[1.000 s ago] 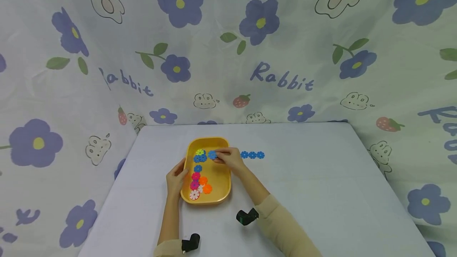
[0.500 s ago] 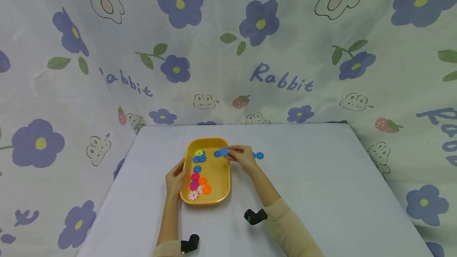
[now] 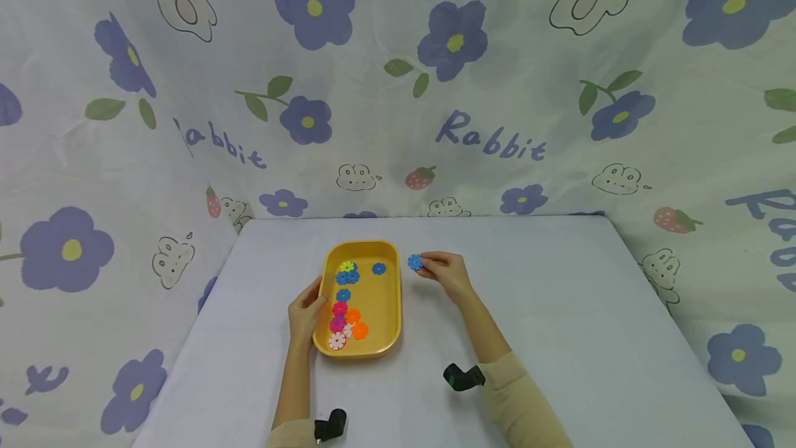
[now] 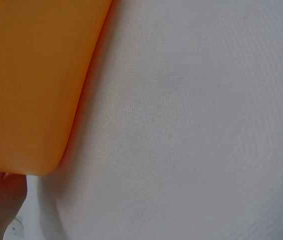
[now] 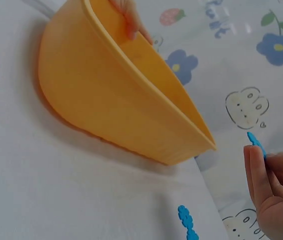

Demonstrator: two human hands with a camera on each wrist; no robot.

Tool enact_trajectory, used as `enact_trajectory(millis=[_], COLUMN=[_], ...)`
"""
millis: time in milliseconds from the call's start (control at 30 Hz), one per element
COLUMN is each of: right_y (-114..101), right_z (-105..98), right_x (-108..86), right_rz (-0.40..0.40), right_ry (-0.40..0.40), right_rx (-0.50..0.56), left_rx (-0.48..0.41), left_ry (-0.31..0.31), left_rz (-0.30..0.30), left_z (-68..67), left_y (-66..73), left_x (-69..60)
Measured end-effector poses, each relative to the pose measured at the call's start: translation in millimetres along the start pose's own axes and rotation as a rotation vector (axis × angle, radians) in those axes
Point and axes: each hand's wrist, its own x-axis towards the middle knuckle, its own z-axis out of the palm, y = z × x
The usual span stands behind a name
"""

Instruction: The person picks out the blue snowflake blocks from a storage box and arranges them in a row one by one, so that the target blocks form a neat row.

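My left hand [image 3: 306,311] grips the left rim of a yellow plastic tray [image 3: 384,310], its thumb over the edge. Just past the tray's right side, my right hand [image 3: 449,276] pinches a blue snowflake disc [image 3: 414,263] between thumb and fingers, held above the table. Inside the tray lie more snowflake discs: blue [image 3: 378,269], yellow-green [image 3: 347,266], pink [image 3: 339,309], orange [image 3: 359,330] and white [image 3: 337,341]. In the right wrist view, a row of blue discs [image 5: 185,220] lies on the table below the right hand; the head view has it hidden behind that hand.
A white cloth covers the table [image 3: 547,310]. Fabric walls [image 3: 385,109] with flower and rabbit prints rise behind and at both sides. A black wrist camera [image 3: 463,377] sits at the right sleeve, another wrist camera [image 3: 331,425] at the left.
My right hand has lifted the blue disc from above the tray and carried it right, past the rim, now covering the row on the table. The left hand stays on the tray.
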Motion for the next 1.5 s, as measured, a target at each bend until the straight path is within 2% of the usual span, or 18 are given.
enact_trajectory(millis=[333,733,1000,1233,1500], right_y=[2,2,11,19,30], right_z=[-39,-83,-110,-125,-130], right_x=[-3.7,-10.7,-13.8,-10.8,-3.4], right_rz=[0.025,0.082,0.104,0.109,0.094], right_ry=[0.063,0.169,0.226,0.279,0.339], right_rx=[-0.001,-0.022,-0.001,0.006,-0.018], left_rx=[0.026,-0.004,0.000,-0.034,-0.035], left_ry=[0.005,-0.003,-0.006,-0.008,-0.007], left_rz=[0.001,0.004,-0.003,-0.003,0.001], left_z=[-1.0,-0.7,-0.8,0.0,0.4], left_y=[1.0,-0.3,-0.4,0.0,-0.5], left_x=[-0.2,-0.4,-1.1,-0.6,-0.5])
